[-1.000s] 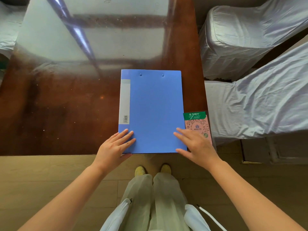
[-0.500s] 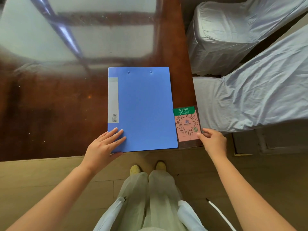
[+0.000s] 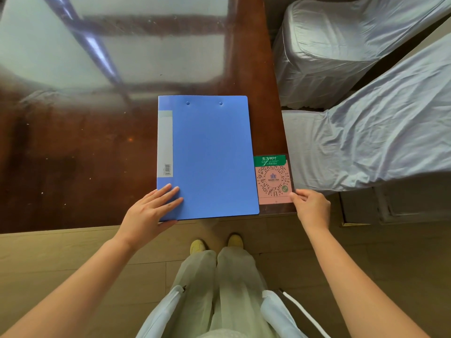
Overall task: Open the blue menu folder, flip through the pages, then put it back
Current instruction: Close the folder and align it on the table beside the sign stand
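The blue menu folder [image 3: 210, 157] lies closed and flat on the dark wooden table [image 3: 73, 167], its near edge at the table's front edge. A pale label strip runs down its left side. My left hand [image 3: 151, 211] rests on the folder's near left corner, fingers spread flat on the cover and thumb at the front edge. My right hand [image 3: 311, 207] is off the folder at the table's near right corner. Its curled fingertips pinch the near right corner of a pink QR card [image 3: 273, 182].
The pink card with a green header lies flat just right of the folder. A glass sheet [image 3: 109, 45] with reflections covers the far half of the table. Two chairs in grey cloth covers [image 3: 353, 57] stand to the right. My legs and yellow shoes are below the table edge.
My right hand left the folder's near right corner and moved right to the pink card's corner. My left hand stayed on the folder. The folder has stayed shut.
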Available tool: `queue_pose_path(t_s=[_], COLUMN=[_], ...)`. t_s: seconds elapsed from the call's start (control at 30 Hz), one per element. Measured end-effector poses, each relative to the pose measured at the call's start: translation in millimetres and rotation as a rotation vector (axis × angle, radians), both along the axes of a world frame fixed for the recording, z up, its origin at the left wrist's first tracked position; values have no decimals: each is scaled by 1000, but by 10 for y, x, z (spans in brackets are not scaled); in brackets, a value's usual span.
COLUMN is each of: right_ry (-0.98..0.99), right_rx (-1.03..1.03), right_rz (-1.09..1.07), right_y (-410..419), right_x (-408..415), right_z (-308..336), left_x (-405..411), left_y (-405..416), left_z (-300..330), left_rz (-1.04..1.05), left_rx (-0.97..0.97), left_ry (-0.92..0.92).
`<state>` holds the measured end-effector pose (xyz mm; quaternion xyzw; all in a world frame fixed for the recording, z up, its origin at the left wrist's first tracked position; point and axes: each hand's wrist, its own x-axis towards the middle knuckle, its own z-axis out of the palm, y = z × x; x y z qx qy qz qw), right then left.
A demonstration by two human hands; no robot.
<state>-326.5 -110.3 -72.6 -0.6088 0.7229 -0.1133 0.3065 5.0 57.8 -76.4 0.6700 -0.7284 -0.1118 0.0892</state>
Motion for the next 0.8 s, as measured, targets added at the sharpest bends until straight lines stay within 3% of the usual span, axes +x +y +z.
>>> queue_pose_path(t_s=[0.8], right_ry=[-43], right_rx=[-33], right_rz=[-27], right_y=[68], right_x=[-10], right_z=[-13], left_x=[11], left_y=[11], left_z=[-13], left_rz=[-11], left_rx=[-12], left_ry=[0])
